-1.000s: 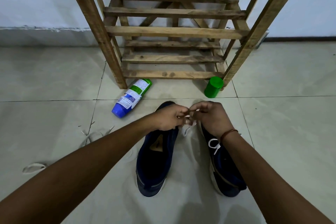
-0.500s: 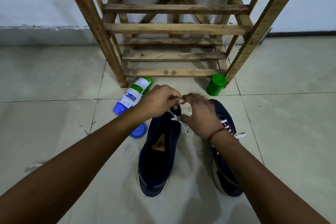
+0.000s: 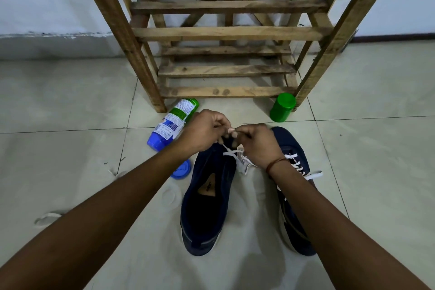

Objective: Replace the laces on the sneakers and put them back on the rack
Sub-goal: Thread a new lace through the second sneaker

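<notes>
Left hand (image 3: 204, 131) and right hand (image 3: 257, 143) pinch a white lace (image 3: 237, 160) over the left navy sneaker (image 3: 207, 198); the laced right sneaker (image 3: 294, 172) lies beside it, near the wooden rack (image 3: 226, 33).

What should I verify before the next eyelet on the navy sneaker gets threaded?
1. Grip: left hand and right hand both pinch the white lace: ok.
2. Lace seated in the front eyelets of the sneaker under the hands: fingers hide them: cannot tell.
3. That sneaker laced up: its throat is bare behind the front: not ok.
4. Lacing of the other sneaker: white crossings show, forearm covers the top: cannot tell.
5. Shelves of the rack free: lower slats carry nothing: ok.
6. Floor before the rack: spray can and blue cap lie there: not ok.
</notes>
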